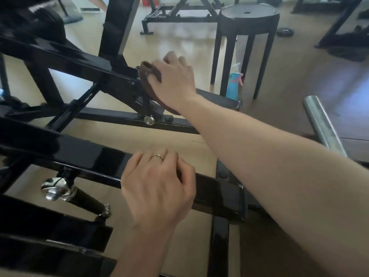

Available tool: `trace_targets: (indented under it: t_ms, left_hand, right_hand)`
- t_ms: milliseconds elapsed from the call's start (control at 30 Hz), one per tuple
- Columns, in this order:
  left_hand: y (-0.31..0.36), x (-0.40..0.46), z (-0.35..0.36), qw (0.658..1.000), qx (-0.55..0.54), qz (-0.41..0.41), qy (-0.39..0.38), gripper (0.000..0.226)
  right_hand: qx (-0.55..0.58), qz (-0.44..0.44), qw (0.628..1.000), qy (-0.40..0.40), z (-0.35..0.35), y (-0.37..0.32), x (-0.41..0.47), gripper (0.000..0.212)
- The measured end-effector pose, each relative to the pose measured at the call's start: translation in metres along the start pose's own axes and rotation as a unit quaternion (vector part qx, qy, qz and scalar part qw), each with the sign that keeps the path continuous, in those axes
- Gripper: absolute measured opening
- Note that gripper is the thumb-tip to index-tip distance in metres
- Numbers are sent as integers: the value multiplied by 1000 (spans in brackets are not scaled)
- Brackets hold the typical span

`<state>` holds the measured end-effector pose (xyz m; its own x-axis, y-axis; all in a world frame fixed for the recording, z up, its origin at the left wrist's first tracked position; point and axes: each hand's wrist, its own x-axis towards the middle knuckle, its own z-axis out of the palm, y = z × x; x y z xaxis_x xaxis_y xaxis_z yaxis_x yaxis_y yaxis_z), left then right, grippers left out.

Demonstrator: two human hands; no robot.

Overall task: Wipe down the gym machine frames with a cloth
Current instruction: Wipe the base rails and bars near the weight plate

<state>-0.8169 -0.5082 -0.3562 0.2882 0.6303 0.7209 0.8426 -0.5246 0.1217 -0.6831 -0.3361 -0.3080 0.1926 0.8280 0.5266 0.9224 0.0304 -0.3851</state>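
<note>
While the left hand (157,188) grips glossy bar (89,158), right hand (175,78) presses brown cloth (148,76)

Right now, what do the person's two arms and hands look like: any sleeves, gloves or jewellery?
Both forearms are bare as far as the view shows, with no sleeves, gloves, watch or wristband. The left hand wears a thin, plain metal ring on one finger. The right hand shows no ring or other jewellery from this angle.

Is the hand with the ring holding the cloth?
No, the ringed left hand grips the black frame bar; the right hand holds the brown cloth.
</note>
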Motion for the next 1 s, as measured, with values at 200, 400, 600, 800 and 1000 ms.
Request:
trace_targets:
  t_ms: [200,400,600,800,1000]
  left_hand:
    - [-1,2,2,1000,1,6,1,45]
    - [2,1,0,1000,0,-5,-5,38]
    - [2,-2,3,1000,6,-13,-1,37]
    - [0,-2,5,1000,3,-8,-2,43]
    - [-3,-2,7,1000,-5,9,19,42]
  right_hand:
    - [-25,26,999,-33,3,16,1,37]
    - [-94,115,987,-52,-43,105,-41,43]
    - [-81,183,978,-55,-52,121,-50,41]
    - [-109,91,988,-57,-14,34,-5,45]
    - [-92,8,995,-30,15,-7,13,41]
